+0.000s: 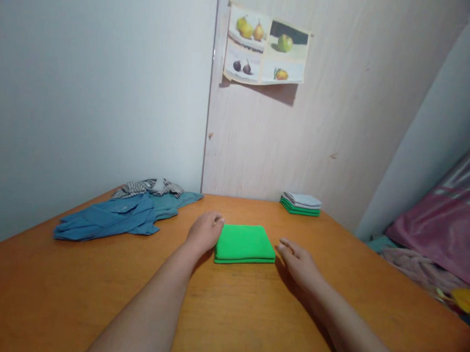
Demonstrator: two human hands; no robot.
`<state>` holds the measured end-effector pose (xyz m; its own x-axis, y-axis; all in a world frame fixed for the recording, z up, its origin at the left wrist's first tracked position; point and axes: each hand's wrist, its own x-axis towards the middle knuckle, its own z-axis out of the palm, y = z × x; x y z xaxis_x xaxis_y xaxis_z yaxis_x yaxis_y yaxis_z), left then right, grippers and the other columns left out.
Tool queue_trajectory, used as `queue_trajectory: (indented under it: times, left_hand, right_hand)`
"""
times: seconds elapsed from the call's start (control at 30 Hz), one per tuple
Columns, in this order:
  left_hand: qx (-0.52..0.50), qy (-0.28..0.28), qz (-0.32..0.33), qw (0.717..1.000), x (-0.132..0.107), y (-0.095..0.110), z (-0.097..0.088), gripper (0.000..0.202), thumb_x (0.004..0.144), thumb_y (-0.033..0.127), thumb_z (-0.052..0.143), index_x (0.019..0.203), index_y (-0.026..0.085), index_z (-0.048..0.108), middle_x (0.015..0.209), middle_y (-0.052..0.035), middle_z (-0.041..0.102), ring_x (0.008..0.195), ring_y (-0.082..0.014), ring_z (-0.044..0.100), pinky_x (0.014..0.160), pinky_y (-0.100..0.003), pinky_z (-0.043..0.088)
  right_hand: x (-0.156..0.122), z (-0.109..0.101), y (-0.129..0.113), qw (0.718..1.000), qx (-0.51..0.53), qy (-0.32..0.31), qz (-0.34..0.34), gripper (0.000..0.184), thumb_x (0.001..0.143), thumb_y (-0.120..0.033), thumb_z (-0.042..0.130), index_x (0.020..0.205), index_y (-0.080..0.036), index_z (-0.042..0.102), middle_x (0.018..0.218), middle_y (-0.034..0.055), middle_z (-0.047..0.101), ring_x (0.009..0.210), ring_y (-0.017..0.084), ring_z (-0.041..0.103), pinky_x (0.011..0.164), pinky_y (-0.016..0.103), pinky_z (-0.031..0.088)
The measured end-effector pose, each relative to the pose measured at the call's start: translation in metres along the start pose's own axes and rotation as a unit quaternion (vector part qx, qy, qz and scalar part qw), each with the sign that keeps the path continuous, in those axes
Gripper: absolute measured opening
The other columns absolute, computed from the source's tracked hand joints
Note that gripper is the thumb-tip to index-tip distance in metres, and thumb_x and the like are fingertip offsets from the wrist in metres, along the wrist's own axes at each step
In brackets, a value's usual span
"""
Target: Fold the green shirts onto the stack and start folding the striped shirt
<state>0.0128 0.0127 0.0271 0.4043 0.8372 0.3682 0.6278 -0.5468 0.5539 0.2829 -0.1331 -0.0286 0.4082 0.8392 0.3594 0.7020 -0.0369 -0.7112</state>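
Centrally, between near and far edges of the wooden table [231, 312]: one rectangular green folded cloth [245, 243]. Left hand [206, 231] at its left side, finger closure indiscernible; right hand [301, 264] just off its right, fingers slightly parted.

A bare, smooth-contoured left forearm [149, 303], broad at the view's lower edge, tapers toward a bare, rounded left hand [204, 232]; a bare, long right forearm [353, 324] narrows to a bare right hand [300, 263].
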Motion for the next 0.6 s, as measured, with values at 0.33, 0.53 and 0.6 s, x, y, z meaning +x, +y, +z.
queue_trajectory:
  times: [0.33, 0.53, 0.6]
  left_hand:
    - [-0.059, -0.011, 0.017, 0.998, -0.001, 0.001, 0.003, 0.015, 0.089, 0.030, 0.051, 0.087, 0.020, 0.062, 0.085, -0.0027, 0.068, 0.080, -0.0179, 0.062, 0.065, -0.026, 0.042]
    - [-0.042, -0.071, 0.106, 0.991, -0.010, 0.019, 0.006, 0.014, 0.085, 0.024, 0.054, 0.091, 0.022, 0.066, 0.093, -0.0035, 0.070, 0.090, -0.0198, 0.062, 0.077, -0.029, 0.047]
    - [-0.024, -0.097, 0.129, 0.987, -0.012, 0.021, 0.006, 0.014, 0.082, 0.021, 0.054, 0.088, 0.022, 0.066, 0.090, -0.0028, 0.069, 0.086, -0.0192, 0.062, 0.074, -0.028, 0.046]
  right_hand:
    - [-0.013, 0.019, -0.032, 0.992, -0.066, -0.055, -0.094, 0.059, 0.095, -0.049, 0.045, 0.142, -0.014, 0.056, 0.152, 0.0133, 0.047, 0.145, 0.026, 0.038, 0.121, 0.047, 0.028]
    - [-0.025, 0.023, -0.045, 0.978, -0.131, -0.123, -0.102, 0.056, 0.096, -0.044, 0.045, 0.144, -0.016, 0.054, 0.154, 0.0116, 0.044, 0.147, 0.026, 0.035, 0.123, 0.050, 0.021]
    - [-0.025, 0.023, -0.041, 0.982, -0.108, -0.121, -0.093, 0.056, 0.094, -0.044, 0.048, 0.142, -0.016, 0.056, 0.153, 0.0115, 0.046, 0.146, 0.027, 0.037, 0.122, 0.050, 0.023]
